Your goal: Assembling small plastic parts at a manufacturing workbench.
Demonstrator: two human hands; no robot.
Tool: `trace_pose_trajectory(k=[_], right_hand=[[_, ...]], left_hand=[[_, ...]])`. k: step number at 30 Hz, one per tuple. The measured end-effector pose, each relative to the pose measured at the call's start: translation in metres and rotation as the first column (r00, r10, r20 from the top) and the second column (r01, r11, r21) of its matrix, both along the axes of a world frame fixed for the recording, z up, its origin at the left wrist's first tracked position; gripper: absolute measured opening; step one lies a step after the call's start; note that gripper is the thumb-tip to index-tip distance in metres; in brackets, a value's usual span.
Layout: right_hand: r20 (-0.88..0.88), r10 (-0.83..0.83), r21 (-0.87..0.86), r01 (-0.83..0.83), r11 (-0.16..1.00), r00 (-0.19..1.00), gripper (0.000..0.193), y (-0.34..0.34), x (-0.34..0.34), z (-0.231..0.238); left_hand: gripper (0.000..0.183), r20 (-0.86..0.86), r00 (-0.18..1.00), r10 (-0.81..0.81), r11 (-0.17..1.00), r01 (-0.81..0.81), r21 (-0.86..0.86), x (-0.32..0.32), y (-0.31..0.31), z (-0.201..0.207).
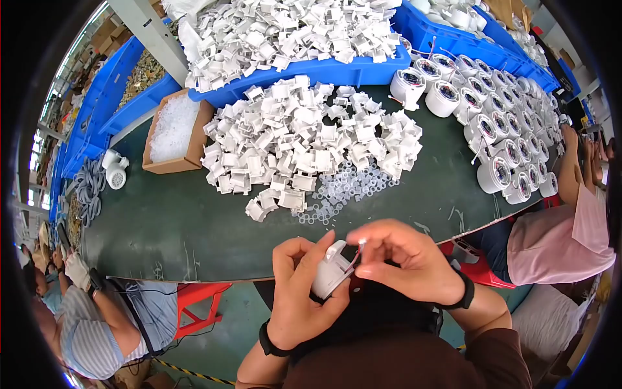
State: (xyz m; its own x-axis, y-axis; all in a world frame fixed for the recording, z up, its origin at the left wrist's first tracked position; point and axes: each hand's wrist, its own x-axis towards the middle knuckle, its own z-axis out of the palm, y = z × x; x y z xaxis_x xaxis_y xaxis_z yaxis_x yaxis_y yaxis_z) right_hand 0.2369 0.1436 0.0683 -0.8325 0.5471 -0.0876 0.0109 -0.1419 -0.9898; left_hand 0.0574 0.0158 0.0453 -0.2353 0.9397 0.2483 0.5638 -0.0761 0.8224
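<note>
So the left hand (pixel 291 301) has its fingers wrapped around a rounded white housing (pixel 329 275), held up just off the near edge of the green surface (pixel 168 227), right in front of the person's body. The right hand (pixel 411 259) is beside it, fingers half curled near a thin wire (pixel 354 262) with a little white end (pixel 362 242). It's kinda blurry there, so I can't tell if they're actually pinching it.

Next out there's a scatter of small clear rings (pixel 346 191), touching a big heap of white brackets (pixel 285 146). Left of that heap sits a cardboard box (pixel 173 166) of tiny clear bits, and behind it a blue bin (pixel 350 72) piled with more white parts. Over right, loads of round white units (pixel 494 176) are packed together, with a co-worker in pink (pixel 551 236) beyond. Another in stripes (pixel 100 330) is at far left.
</note>
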Motion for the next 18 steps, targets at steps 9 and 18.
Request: trace_pose_trajectory(k=[9, 18], right_hand=[[0.026, -0.010, 0.187, 0.005, 0.982, 1.000, 0.016, -0.011, -0.011, 0.005], [-0.044, -0.258, 0.148, 0.262, 0.954, 0.965, 0.011, -0.025, -0.022, -0.018]], left_hand=[[0.030, -0.014, 0.996, 0.088, 0.995, -0.087, 0.040, 0.010, 0.004, 0.002], [0.018, 0.108, 0.981, 0.164, 0.983, -0.171, 0.060, 0.014, 0.014, 0.001]])
